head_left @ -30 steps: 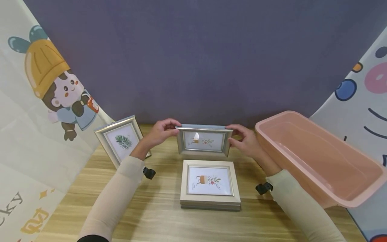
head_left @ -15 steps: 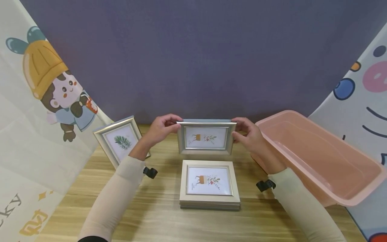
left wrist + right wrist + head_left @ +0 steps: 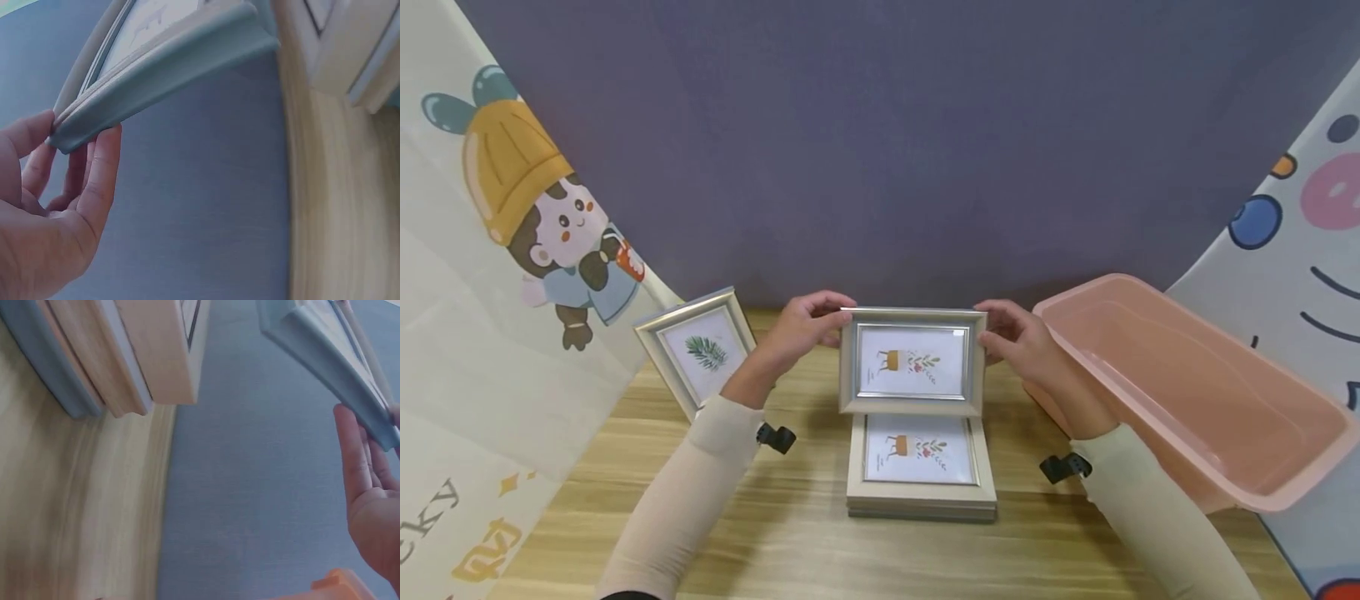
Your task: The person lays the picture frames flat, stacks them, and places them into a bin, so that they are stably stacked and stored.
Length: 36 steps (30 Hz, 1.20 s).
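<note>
Between both hands a silver picture frame (image 3: 913,403) is held up, its picture of an orange pot with plants turned sideways and facing me. My left hand (image 3: 802,331) pinches its upper left corner; in the left wrist view the thumb and fingers (image 3: 103,169) grip that corner from both sides. At the upper right corner my right hand (image 3: 1017,333) does likewise, and in the right wrist view its fingers (image 3: 353,450) lie along the frame's edge. Below and nearer me lies a stack of picture frames (image 3: 921,493), the top one cream and partly covered by the raised frame.
To the left a picture frame with a green leaf print (image 3: 706,354) stands tilted, partly behind the left arm. A pink plastic tub (image 3: 1187,392) sits on the right beside the right forearm. A dark blue-grey cloth (image 3: 910,150) rises behind the wooden table (image 3: 805,533).
The held picture frame rose slightly, then came toward me and tipped back. It now overlaps the far part of the stack in the head view. Both hands moved with it.
</note>
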Each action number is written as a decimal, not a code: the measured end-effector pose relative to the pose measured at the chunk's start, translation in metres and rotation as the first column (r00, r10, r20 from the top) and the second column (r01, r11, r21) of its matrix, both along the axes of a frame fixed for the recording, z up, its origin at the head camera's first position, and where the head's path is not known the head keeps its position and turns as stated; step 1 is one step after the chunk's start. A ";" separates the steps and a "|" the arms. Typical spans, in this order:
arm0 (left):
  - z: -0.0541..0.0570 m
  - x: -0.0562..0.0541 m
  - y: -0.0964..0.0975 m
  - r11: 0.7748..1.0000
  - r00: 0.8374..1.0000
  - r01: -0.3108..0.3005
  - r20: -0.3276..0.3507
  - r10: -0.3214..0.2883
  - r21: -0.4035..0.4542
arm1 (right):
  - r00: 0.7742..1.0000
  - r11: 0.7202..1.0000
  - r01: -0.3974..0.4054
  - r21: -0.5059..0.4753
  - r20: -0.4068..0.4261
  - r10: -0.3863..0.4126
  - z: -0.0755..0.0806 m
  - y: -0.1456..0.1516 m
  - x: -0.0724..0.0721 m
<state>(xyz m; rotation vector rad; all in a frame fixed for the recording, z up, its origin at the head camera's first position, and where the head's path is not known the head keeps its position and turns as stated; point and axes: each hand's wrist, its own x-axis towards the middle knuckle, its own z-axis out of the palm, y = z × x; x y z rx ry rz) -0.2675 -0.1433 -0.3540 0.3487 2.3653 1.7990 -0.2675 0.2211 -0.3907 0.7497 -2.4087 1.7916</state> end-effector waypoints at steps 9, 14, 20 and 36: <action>-0.025 0.007 0.008 1.000 0.986 -0.010 0.166 0.008 0.011 | 0.977 0.999 0.029 0.028 0.210 -0.035 -0.020 0.002 0.008; -0.036 0.009 0.009 1.000 0.975 -0.008 0.220 0.007 0.003 | 0.954 0.999 0.032 0.042 0.295 -0.043 -0.027 0.002 0.012; -0.043 0.014 0.010 1.000 0.963 0.007 0.269 0.000 -0.025 | 0.920 0.999 0.016 0.045 0.390 -0.032 -0.033 0.003 0.014; -0.060 0.024 0.011 0.999 0.941 0.036 0.338 -0.022 -0.037 | 0.861 0.998 -0.057 -0.013 0.505 0.056 -0.048 0.007 0.022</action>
